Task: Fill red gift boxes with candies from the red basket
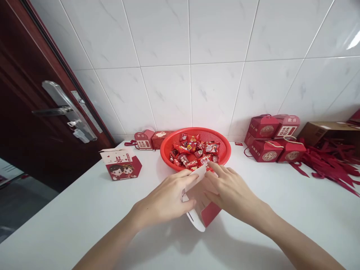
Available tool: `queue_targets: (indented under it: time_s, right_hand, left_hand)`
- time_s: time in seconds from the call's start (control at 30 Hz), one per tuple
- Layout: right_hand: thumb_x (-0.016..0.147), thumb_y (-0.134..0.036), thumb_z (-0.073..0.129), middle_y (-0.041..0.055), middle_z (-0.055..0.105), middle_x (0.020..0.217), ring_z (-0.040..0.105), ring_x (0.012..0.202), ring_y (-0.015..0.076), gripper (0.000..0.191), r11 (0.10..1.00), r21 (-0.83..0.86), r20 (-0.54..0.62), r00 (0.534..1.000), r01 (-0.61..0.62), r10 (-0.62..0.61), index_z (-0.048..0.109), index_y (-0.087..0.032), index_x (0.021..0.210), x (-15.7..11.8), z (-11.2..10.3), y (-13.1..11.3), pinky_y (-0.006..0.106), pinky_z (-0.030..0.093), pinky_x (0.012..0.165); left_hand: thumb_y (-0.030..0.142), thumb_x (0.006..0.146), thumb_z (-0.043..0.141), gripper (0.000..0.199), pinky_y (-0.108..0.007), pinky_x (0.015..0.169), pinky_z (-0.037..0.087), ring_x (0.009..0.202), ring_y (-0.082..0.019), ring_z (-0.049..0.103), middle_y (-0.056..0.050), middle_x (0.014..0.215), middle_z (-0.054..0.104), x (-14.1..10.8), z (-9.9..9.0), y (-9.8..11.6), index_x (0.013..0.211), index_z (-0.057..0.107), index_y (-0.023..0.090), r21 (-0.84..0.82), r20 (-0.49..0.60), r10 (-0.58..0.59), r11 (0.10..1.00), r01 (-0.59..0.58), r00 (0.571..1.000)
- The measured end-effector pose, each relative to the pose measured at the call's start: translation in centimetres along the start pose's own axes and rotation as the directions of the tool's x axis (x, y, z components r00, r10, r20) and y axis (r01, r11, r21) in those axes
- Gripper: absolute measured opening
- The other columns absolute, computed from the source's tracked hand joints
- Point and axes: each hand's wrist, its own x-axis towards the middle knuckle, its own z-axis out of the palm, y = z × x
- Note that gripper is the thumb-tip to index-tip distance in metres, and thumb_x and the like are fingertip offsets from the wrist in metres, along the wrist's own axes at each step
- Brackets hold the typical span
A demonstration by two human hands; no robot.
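An unfolded paper gift box (211, 214), red outside and pale inside, is held above the white table with its open side towards me. My left hand (165, 197) is closed on its left side, thumb near the opening and fingers at a pale upper flap. My right hand (232, 187) grips the box's right side, its thumb reaching across the opening and index finger by the flap's end. Just behind my hands, a red plastic basket (225, 144) holds several red-wrapped candies (192, 147). The fingers partly hide the box's edges.
A red-and-white box (123, 167) printed with cartoon figures stands at left. Closed red boxes (144, 141) line the tiled wall, with more red boxes (266, 150) stacked at right. Dark red ribbons (329, 165) spill from a cardboard carton (323, 129). A door (36, 90) borders the left.
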Motion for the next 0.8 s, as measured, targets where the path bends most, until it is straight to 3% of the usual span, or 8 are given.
queue_targets:
  time_s: [0.13,0.23,0.33,0.5,0.67,0.8]
  right_hand:
    - [0.087,-0.022,0.065,0.0096,0.066,0.116,0.067,0.089,0.0235,0.033,0.992,0.116,0.132,0.991,-0.049,0.033,0.061,-0.021,0.12,-0.7,-1.1,0.6,0.033,0.051,0.07]
    - [0.085,-0.025,0.07,0.0075,0.055,0.142,0.068,0.093,0.0236,0.059,0.983,0.166,0.246,0.962,0.078,-0.118,0.051,-0.035,0.141,-1.5,-1.9,1.8,0.034,0.051,0.077]
    - [0.087,-0.032,0.07,0.0045,0.048,0.152,0.067,0.101,0.0268,0.062,0.972,0.199,0.342,0.92,0.128,-0.191,0.048,-0.044,0.144,-1.8,-2.0,2.6,0.037,0.049,0.083]
    - [0.078,-0.053,0.074,0.0113,0.066,0.126,0.065,0.103,0.0337,0.087,0.979,0.182,0.456,0.89,-0.096,0.002,0.037,-0.033,0.155,-1.5,-1.9,3.2,0.041,0.047,0.085]
    - [0.068,-0.066,0.075,0.0111,0.071,0.1,0.064,0.094,0.035,0.104,0.964,0.195,0.581,0.813,-0.182,0.036,0.035,-0.029,0.156,-0.6,-1.8,4.3,0.038,0.046,0.072]
    - [0.062,-0.067,0.077,0.0088,0.069,0.091,0.063,0.09,0.0331,0.107,0.95,0.23,0.58,0.814,-0.213,0.042,0.038,-0.031,0.154,0.1,-1.3,5.5,0.035,0.044,0.066]
  left_hand:
    - [0.041,0.08,0.068,0.046,-0.036,0.09,0.051,0.125,-0.036,0.057,-0.008,0.131,0.064,-0.6,-0.8,0.2,0.124,0.067,0.027,0.125,0.079,-0.149,0.982,0.139,0.986]
    - [0.05,0.079,0.066,0.056,-0.038,0.09,0.05,0.125,-0.037,0.056,-0.009,0.137,0.061,-1.0,-1.4,0.5,0.13,0.061,0.027,0.206,0.162,-0.282,0.947,0.247,0.946]
    - [0.059,0.076,0.066,0.063,-0.039,0.09,0.049,0.124,-0.037,0.057,-0.011,0.139,0.059,-1.2,-1.7,1.0,0.13,0.058,0.026,0.256,0.21,-0.351,0.921,0.295,0.913]
    - [0.073,0.067,0.068,0.074,-0.036,0.082,0.049,0.113,-0.038,0.062,-0.012,0.123,0.066,-1.0,-1.5,1.1,0.121,0.059,0.024,0.293,0.268,-0.367,0.912,0.287,0.891]
    - [0.075,0.064,0.07,0.081,-0.031,0.071,0.046,0.096,-0.032,0.067,-0.01,0.111,0.069,0.0,-1.4,0.1,0.123,0.052,0.022,0.231,0.399,-0.363,0.928,0.291,0.842]
    - [0.073,0.066,0.07,0.082,-0.028,0.065,0.044,0.092,-0.03,0.067,-0.012,0.114,0.066,0.6,-0.8,-0.5,0.126,0.048,0.021,0.193,0.384,-0.367,0.929,0.315,0.848]
